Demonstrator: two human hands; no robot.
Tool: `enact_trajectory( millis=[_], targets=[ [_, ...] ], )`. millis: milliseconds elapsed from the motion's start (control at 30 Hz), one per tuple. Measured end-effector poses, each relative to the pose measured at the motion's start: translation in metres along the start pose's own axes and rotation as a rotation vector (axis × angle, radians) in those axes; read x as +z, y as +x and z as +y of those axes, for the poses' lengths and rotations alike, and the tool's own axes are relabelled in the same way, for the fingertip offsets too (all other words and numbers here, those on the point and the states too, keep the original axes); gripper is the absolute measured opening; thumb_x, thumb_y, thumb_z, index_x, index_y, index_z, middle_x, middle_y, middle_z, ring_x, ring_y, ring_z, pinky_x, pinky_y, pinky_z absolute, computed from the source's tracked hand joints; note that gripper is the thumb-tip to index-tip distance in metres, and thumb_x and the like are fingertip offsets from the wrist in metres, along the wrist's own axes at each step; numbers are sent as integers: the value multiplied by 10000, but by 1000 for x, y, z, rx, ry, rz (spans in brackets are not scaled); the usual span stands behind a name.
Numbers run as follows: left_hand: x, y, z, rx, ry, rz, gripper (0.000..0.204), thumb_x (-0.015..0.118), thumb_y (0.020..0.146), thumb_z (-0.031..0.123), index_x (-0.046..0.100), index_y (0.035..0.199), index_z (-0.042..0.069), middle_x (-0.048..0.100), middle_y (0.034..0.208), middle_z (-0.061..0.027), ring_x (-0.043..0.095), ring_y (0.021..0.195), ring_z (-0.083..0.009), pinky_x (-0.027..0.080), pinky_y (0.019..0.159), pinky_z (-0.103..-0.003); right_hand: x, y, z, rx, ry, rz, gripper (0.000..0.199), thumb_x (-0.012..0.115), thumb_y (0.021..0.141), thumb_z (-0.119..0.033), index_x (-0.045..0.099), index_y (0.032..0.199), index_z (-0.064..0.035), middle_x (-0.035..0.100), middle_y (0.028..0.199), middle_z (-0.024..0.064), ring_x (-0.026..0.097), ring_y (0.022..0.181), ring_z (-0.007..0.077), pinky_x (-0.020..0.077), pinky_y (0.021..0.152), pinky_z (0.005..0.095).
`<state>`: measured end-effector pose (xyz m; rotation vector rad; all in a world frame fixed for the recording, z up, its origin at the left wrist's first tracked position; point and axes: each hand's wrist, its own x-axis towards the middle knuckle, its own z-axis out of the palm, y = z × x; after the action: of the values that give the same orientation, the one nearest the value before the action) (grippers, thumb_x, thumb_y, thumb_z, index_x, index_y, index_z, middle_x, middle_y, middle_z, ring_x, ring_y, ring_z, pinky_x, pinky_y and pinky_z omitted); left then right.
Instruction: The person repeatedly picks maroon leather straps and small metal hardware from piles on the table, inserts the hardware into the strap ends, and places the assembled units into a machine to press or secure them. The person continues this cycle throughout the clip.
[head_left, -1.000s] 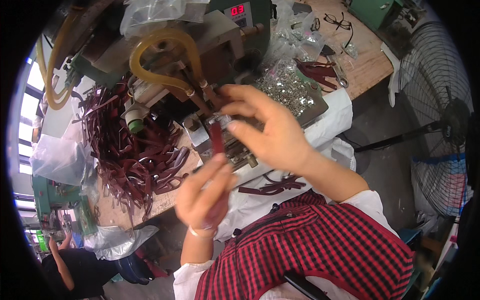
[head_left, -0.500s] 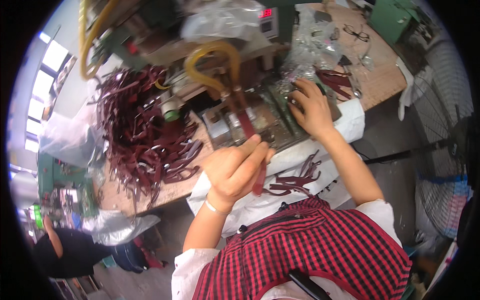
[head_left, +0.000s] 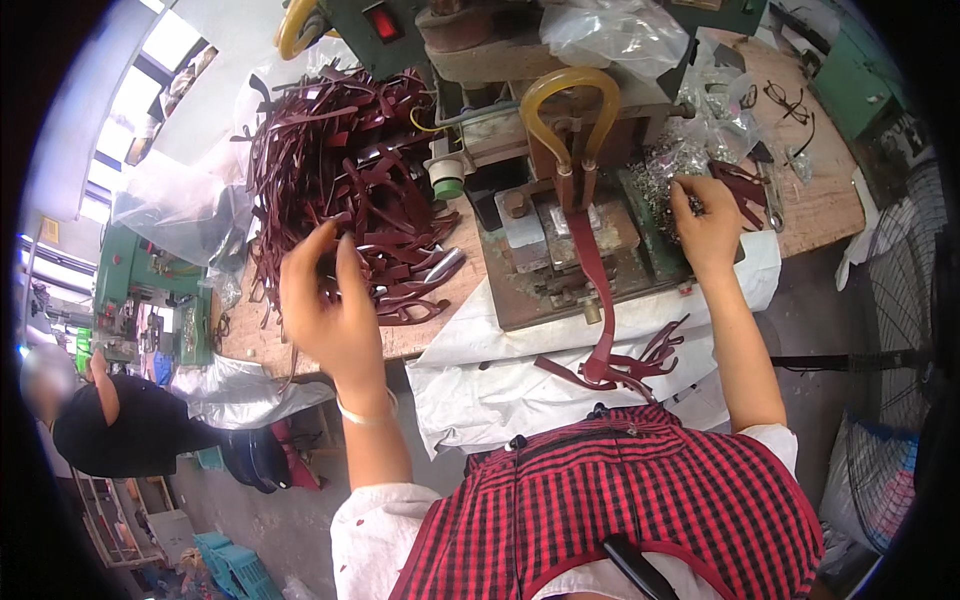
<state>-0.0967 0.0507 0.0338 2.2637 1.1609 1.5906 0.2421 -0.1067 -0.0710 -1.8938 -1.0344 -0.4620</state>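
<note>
The left hand [head_left: 333, 305] is hovering, fingers parted, over maroon strips [head_left: 340, 140]; right hand [head_left: 712, 222] is hanging curled by metal bits [head_left: 652, 187], hold unclear.

apron [head_left: 690, 490]: red-black check, red-edged | sleeves [head_left: 380, 535]: white | bangle [head_left: 368, 417]: thin, pale

Maroon strips [head_left: 335, 155] lie tangled, metal bits [head_left: 655, 194] piled.

- left hand [head_left: 335, 305], loosely open, near the heap of maroon strips [head_left: 345, 165];
- right hand [head_left: 712, 228], curled, at the small metallic pieces [head_left: 657, 190];
- single maroon strip [head_left: 597, 275] running from beneath copper-coloured prongs [head_left: 565, 188] toward the checked apron [head_left: 600, 480]
</note>
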Motion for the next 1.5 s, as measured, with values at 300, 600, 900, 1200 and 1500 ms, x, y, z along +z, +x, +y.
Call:
enact_trajectory(
  millis=[300,600,900,1200,1500],
  targets=[
    [112,-1,-111,-139,455,-286,311,746,862,346,716,870,36,688,919,-143,666,863,-376,528,755,-447,-4,-17,5,75,23,-7,153,723,872,-121,751,993,-33,735,968,140,695,869,287,531,798,352],
    [45,-54,-50,-269,-456,-225,110,678,950,6,684,1015,-82,711,979,-68,629,849,-99,497,813,-223,-60,-31,-33,417,478,-141,150,679,917,-49,744,1047,-11,743,1003,47,664,936,113,508,850,252],
    [66,-74,-41,-478,-513,-135,201,677,996,154,711,988,-44,671,803,6,501,611,-21,354,532,-185,17,-3,-119,324,878,-211,279,688,844,-26,643,1118,-4,732,923,101,705,871,171,529,790,297],
    [19,-35,54,432,-579,-48,117,584,983,14,625,1040,-79,680,981,-246,695,734,-261,610,652,-333,-6,7,-148,450,1037,-237,415,647,868,-8,532,1263,46,707,1027,127,680,930,162,519,830,305],
    [46,-35,60,440,-587,-87,127,756,856,16,694,960,-20,720,937,-194,694,688,-231,590,631,-317,-18,22,-111,207,623,-395,293,656,843,-58,686,1133,-30,705,1152,119,619,1189,212,495,993,353]
  ],
)
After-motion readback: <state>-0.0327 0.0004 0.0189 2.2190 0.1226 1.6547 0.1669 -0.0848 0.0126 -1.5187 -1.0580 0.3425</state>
